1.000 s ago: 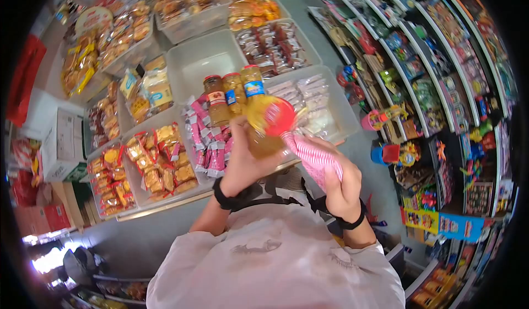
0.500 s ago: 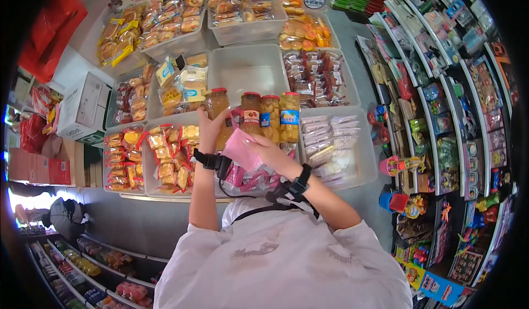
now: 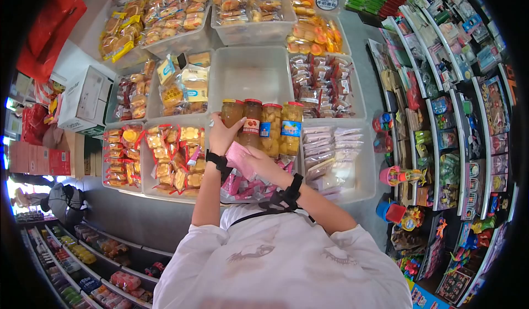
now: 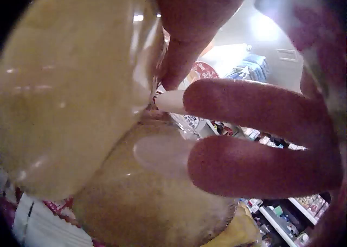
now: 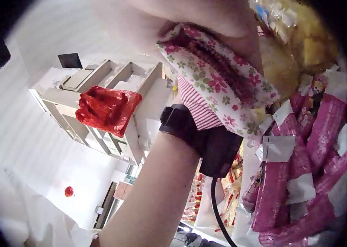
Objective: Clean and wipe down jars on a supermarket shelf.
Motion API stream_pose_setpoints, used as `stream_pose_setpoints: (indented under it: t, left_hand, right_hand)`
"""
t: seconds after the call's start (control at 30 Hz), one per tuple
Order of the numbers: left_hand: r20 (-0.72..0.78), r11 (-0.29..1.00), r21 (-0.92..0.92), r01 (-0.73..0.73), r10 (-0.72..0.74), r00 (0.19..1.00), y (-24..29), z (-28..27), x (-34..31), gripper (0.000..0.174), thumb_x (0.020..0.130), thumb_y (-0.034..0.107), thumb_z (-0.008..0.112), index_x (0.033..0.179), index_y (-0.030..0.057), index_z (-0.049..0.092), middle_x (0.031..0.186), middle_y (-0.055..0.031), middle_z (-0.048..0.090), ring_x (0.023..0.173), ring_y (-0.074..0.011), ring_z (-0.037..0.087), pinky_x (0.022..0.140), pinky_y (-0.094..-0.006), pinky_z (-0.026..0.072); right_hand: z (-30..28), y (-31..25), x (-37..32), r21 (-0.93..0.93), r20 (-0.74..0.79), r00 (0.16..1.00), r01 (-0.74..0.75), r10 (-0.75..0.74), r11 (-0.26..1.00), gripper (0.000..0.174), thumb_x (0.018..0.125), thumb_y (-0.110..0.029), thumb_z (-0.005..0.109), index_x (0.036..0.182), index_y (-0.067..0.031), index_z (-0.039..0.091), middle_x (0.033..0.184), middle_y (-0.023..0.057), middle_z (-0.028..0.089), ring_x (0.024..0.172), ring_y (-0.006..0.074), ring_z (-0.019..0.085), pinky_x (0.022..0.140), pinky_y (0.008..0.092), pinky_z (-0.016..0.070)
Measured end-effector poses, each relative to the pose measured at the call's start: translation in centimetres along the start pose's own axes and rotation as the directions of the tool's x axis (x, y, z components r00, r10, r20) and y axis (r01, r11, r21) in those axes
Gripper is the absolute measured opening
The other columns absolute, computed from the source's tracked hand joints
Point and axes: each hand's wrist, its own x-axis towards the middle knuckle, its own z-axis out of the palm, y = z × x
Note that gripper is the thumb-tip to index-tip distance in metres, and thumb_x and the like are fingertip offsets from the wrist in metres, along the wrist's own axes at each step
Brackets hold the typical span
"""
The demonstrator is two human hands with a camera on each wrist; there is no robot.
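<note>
My left hand (image 3: 221, 138) grips a glass jar (image 3: 232, 109) of yellowish contents, thumb across its front. That jar stands at the left end of a row on pink-wrapped snacks. Beside it are a darker jar (image 3: 252, 126) with a red label and two blue-labelled yellow fruit jars (image 3: 291, 128). Close up in the left wrist view, a jar's glass (image 4: 76, 89) fills the left side, with fingers (image 4: 255, 163) at its right. My right hand (image 3: 263, 165) holds a folded cloth (image 3: 238, 153), pink-striped on one face and floral on the other, just in front of the jars.
Open plastic bins of packaged bread and cakes surround the jars, among them red-wrapped cakes (image 3: 171, 154) at left and pale packets (image 3: 330, 143) at right. A bin (image 3: 250, 72) with a bare floor sits behind. Shelves of toys (image 3: 441, 116) line the right side.
The jar in my left hand moved from in front of me to the row's left end and lowered beside the others. My right hand with the cloth came away from it, slightly right.
</note>
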Motion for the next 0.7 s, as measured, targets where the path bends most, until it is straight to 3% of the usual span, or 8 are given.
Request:
stream_pose_setpoints:
  t: [0.07, 0.17, 0.3, 0.4, 0.5, 0.57, 0.6, 0.7]
  left_hand:
    - [0.000, 1.000, 0.008, 0.016, -0.016, 1.000, 0.3, 0.2, -0.1, 0.078, 0.071, 0.050, 0.073, 0.118, -0.0019, 0.038, 0.095, -0.0258, 0.063, 0.089, -0.0388, 0.063, 0.075, -0.0399, 0.0497]
    - [-0.019, 1.000, 0.011, 0.000, 0.000, 1.000, -0.1, 0.4, -0.1, 0.077, 0.071, 0.049, 0.074, 0.118, -0.0003, 0.039, 0.094, -0.0258, 0.063, 0.087, -0.0399, 0.063, 0.073, -0.0413, 0.0499]
    - [0.007, 0.999, 0.048, -0.020, 0.020, 1.000, -0.7, 0.1, -0.4, 0.073, 0.071, 0.046, 0.075, 0.119, 0.0000, 0.044, 0.100, -0.0259, 0.061, 0.090, -0.0388, 0.062, 0.075, -0.0412, 0.0495]
    - [-0.124, 0.941, 0.261, -0.213, 0.252, 0.960, -3.4, 0.7, 0.0, 0.065, 0.073, 0.042, 0.074, 0.118, -0.0002, 0.052, 0.106, -0.0251, 0.057, 0.096, -0.0376, 0.058, 0.078, -0.0411, 0.0485]
    - [-0.137, 0.945, 0.118, -0.304, 0.319, 0.938, -3.9, 0.2, 0.1, 0.057, 0.075, 0.038, 0.073, 0.116, 0.0007, 0.057, 0.108, -0.0224, 0.054, 0.098, -0.0368, 0.055, 0.080, -0.0408, 0.0475]
    - [-0.099, 0.957, 0.096, -0.275, 0.284, 0.954, -3.9, -0.3, 0.2, 0.051, 0.077, 0.034, 0.071, 0.114, 0.0012, 0.058, 0.105, -0.0208, 0.055, 0.096, -0.0364, 0.055, 0.081, -0.0408, 0.0466]
    - [-0.076, 0.961, 0.085, -0.264, 0.271, 0.960, -3.7, -0.5, 0.3, 0.048, 0.078, 0.032, 0.071, 0.113, 0.0014, 0.058, 0.104, -0.0199, 0.056, 0.095, -0.0362, 0.055, 0.082, -0.0407, 0.0462]
    - [-0.129, 0.883, 0.080, -0.462, 0.469, 0.874, -2.1, -1.8, -0.1, 0.041, 0.081, 0.028, 0.068, 0.110, 0.0010, 0.058, 0.103, -0.0187, 0.056, 0.097, -0.0347, 0.055, 0.085, -0.0394, 0.0444]
  right_hand:
    - [0.1, -0.2, -0.3, -0.015, -0.024, 0.999, 0.038, -0.038, 0.999, 0.023, 0.096, -0.017, 0.046, 0.108, 0.0019, 0.050, 0.093, 0.0041, 0.056, 0.085, 0.0099, 0.050, 0.076, 0.0263, 0.0432]
    - [-0.1, -1.8, -1.3, 0.063, -0.016, 1.000, -0.016, 0.018, 0.998, 0.023, 0.096, -0.018, 0.047, 0.105, 0.0020, 0.050, 0.089, 0.0039, 0.055, 0.082, 0.0085, 0.049, 0.074, 0.0251, 0.0430]
    - [-0.9, -1.4, -2.3, -0.007, -0.016, 1.000, -0.026, 0.026, 1.000, 0.024, 0.095, -0.021, 0.049, 0.104, 0.0015, 0.051, 0.090, 0.0022, 0.056, 0.082, 0.0071, 0.049, 0.072, 0.0240, 0.0429]
    - [-1.7, -1.1, -3.7, 0.055, -0.036, 0.997, -0.072, 0.074, 0.996, 0.027, 0.095, -0.021, 0.050, 0.109, 0.0011, 0.052, 0.093, 0.0008, 0.057, 0.084, 0.0068, 0.050, 0.073, 0.0233, 0.0432]
    - [-2.8, -1.8, -6.4, 0.148, -0.078, 0.994, -0.058, 0.071, 0.987, 0.031, 0.095, -0.021, 0.050, 0.117, 0.0007, 0.052, 0.098, 0.0003, 0.058, 0.087, 0.0067, 0.051, 0.076, 0.0226, 0.0434]
    - [-4.4, -0.4, -7.9, 0.150, -0.132, 0.987, -0.072, 0.092, 0.986, 0.033, 0.095, -0.020, 0.049, 0.121, 0.0008, 0.051, 0.100, 0.0005, 0.058, 0.090, 0.0065, 0.051, 0.078, 0.0220, 0.0432]
    - [-4.2, -2.4, -9.6, 0.168, -0.193, 0.978, -0.042, 0.075, 0.985, 0.032, 0.096, -0.019, 0.047, 0.121, 0.0011, 0.051, 0.103, 0.0012, 0.058, 0.092, 0.0065, 0.052, 0.080, 0.0221, 0.0429]
    - [-5.7, -2.5, -13.5, 0.153, -0.317, 0.948, 0.028, 0.023, 0.988, 0.031, 0.097, -0.019, 0.046, 0.121, 0.0011, 0.051, 0.105, 0.0019, 0.059, 0.094, 0.0072, 0.053, 0.081, 0.0225, 0.0429]
